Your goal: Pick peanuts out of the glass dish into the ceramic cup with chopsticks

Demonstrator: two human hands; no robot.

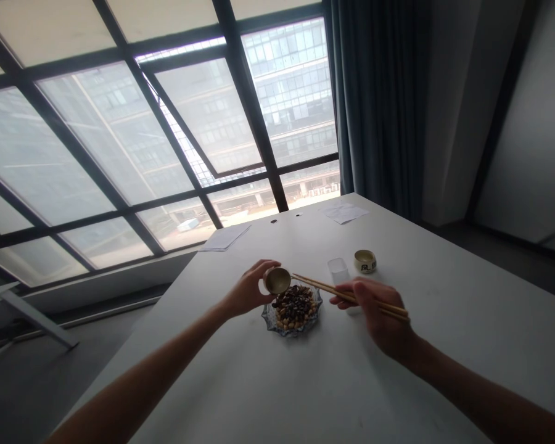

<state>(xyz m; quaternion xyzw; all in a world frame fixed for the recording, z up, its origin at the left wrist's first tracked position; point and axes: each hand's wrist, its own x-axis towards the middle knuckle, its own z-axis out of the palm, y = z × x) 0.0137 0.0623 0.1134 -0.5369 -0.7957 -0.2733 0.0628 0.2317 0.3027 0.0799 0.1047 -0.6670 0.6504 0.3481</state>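
My left hand point(250, 291) grips a small round cup point(277, 281), tilted so that its opening faces me. Below it stands a clear glass bowl point(269, 319) with a scalloped rim. Dark seeds and light brown nuts point(296, 305) are heaped in the bowl; their exact kinds are hard to make out. A pair of wooden chopsticks point(319, 285) is held in my right hand point(374, 311), with the tips pointing left, close to the cup's right rim. I see nothing between the chopstick tips.
Behind my right hand stand a clear plastic container point(338, 271) and a small cup with dark characters point(365, 261). Papers lie at the far left point(225, 237) and far right point(345, 213) of the white table point(240, 382). Windows and a dark curtain point(379, 111) rise beyond.
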